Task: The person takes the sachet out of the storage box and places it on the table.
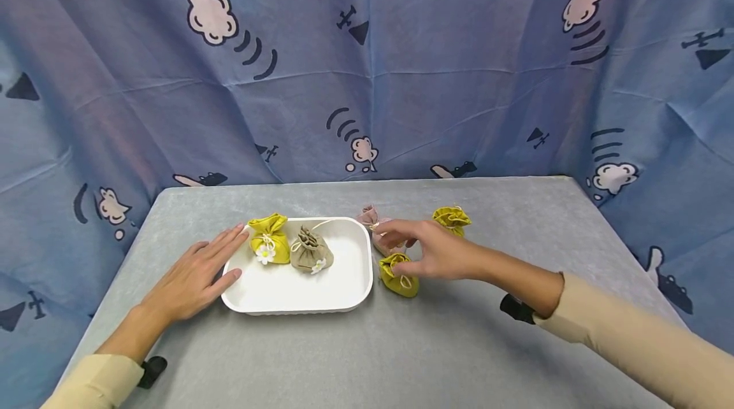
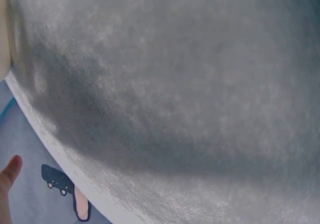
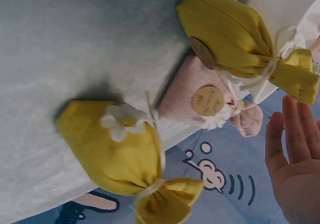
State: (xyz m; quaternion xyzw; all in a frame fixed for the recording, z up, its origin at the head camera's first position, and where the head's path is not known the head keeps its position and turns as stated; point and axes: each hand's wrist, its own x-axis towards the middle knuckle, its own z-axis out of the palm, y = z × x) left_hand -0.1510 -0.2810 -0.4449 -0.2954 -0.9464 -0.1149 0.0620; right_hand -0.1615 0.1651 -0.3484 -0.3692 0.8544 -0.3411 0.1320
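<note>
My left hand [image 1: 192,275] lies with straight fingers along the left rim of a white tray [image 1: 275,297]. Inside that tray, a yellow drawstring pouch [image 1: 278,244] and a grey-beige one [image 1: 309,255] sit side by side, each with a white flower. To the tray's right, my right hand [image 1: 432,250] reaches over a pink pouch [image 3: 187,96] and a nearer yellow pouch [image 1: 400,283]. Its thumb and fingers are spread apart, fingertips [image 3: 290,104] right at the nearer yellow pouch's gathered neck in the right wrist view.
Another yellow pouch [image 1: 452,219] with a white flower lies behind my right hand. A grey cloth-covered table [image 1: 367,358] bears everything, and a blue patterned curtain [image 1: 367,46] hangs behind and at the sides.
</note>
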